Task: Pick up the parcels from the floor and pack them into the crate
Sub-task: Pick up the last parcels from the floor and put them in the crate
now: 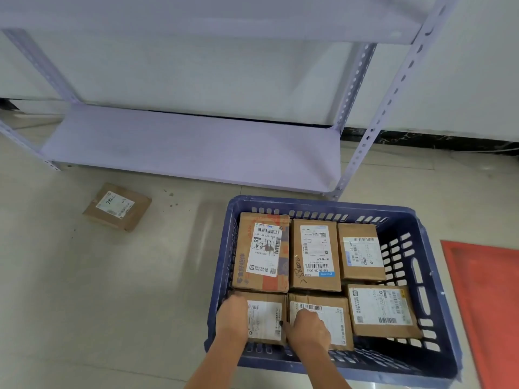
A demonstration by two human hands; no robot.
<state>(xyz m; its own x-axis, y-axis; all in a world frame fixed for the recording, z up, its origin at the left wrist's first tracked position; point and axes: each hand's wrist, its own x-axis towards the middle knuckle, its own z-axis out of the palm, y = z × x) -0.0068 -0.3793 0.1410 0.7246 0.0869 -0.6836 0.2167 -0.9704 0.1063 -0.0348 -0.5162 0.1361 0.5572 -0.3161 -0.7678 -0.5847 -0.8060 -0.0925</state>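
A blue slotted crate (429,279) stands on the floor and holds several brown cardboard parcels with white labels, laid flat in two rows. My left hand (232,318) grips the left side of the near-left parcel (266,318) inside the crate. My right hand (307,328) presses on that parcel's right edge, overlapping the near-middle parcel (331,315). One more brown parcel (118,206) with a handwritten label lies on the floor, well to the left of the crate.
A pale purple metal shelf rack (196,153) stands just behind the crate, its right post (365,136) close to the crate's far rim. A red mat (488,304) lies to the right. Beige tiled floor (98,290) spreads to the left.
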